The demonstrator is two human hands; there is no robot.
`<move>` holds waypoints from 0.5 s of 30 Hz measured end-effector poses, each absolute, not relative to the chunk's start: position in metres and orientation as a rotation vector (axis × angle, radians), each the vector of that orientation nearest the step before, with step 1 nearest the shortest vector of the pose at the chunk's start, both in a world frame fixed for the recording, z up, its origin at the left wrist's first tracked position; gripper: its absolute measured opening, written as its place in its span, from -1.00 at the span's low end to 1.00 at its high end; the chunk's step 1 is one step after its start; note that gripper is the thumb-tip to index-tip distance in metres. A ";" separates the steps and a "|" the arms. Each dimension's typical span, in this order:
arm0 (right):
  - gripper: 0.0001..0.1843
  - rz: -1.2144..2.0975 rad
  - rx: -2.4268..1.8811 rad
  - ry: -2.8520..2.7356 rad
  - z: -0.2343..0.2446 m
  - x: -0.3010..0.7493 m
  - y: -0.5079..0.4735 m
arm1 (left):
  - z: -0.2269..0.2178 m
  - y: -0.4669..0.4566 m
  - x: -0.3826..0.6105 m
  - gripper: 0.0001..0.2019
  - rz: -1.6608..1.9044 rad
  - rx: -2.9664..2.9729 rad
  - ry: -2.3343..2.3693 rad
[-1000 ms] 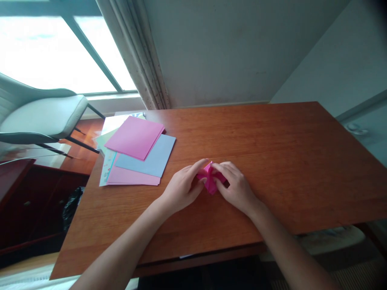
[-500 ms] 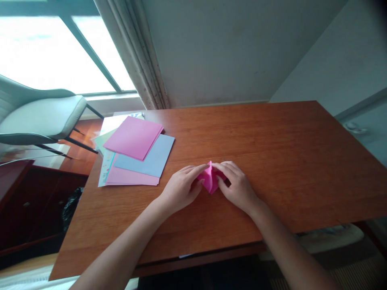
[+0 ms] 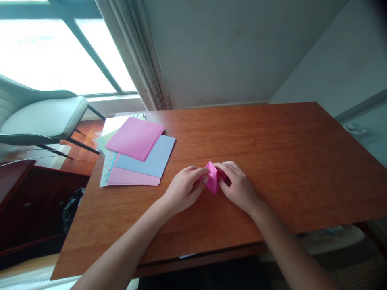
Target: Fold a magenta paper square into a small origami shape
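A small folded piece of bright pink origami paper (image 3: 212, 181) is held between my two hands, just above or on the wooden table. My left hand (image 3: 186, 188) pinches its left side, thumb and index finger pressed together on the paper. On the other side, my right hand (image 3: 237, 183) grips the right part, with the thumb in front and the fingers behind. A pointed flap stands up at the middle of the paper. The fingers partly hide both outer ends of the folded piece.
Sheets of pink paper (image 3: 136, 137) lie over blue-grey paper (image 3: 157, 157) and lighter pink paper (image 3: 133, 177) at the table's left. The wooden table (image 3: 256, 137) reaches to the wall. A pale chair (image 3: 45, 117) stands beyond its left edge, near the window.
My left finger and thumb have closed together on the pink paper's left side. The paper's middle flap has turned slightly and shows a broader face. My right hand has barely moved.
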State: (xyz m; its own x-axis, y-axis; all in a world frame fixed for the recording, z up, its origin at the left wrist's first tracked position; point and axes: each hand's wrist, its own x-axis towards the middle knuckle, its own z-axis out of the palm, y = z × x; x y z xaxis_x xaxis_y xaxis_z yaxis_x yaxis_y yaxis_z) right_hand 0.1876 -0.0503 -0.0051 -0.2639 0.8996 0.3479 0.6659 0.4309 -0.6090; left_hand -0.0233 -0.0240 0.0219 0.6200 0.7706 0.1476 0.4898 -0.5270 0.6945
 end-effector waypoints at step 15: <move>-0.52 0.450 -1.377 -1.866 -0.008 0.193 -0.051 | 0.017 -0.023 -0.027 -0.73 0.514 2.350 0.901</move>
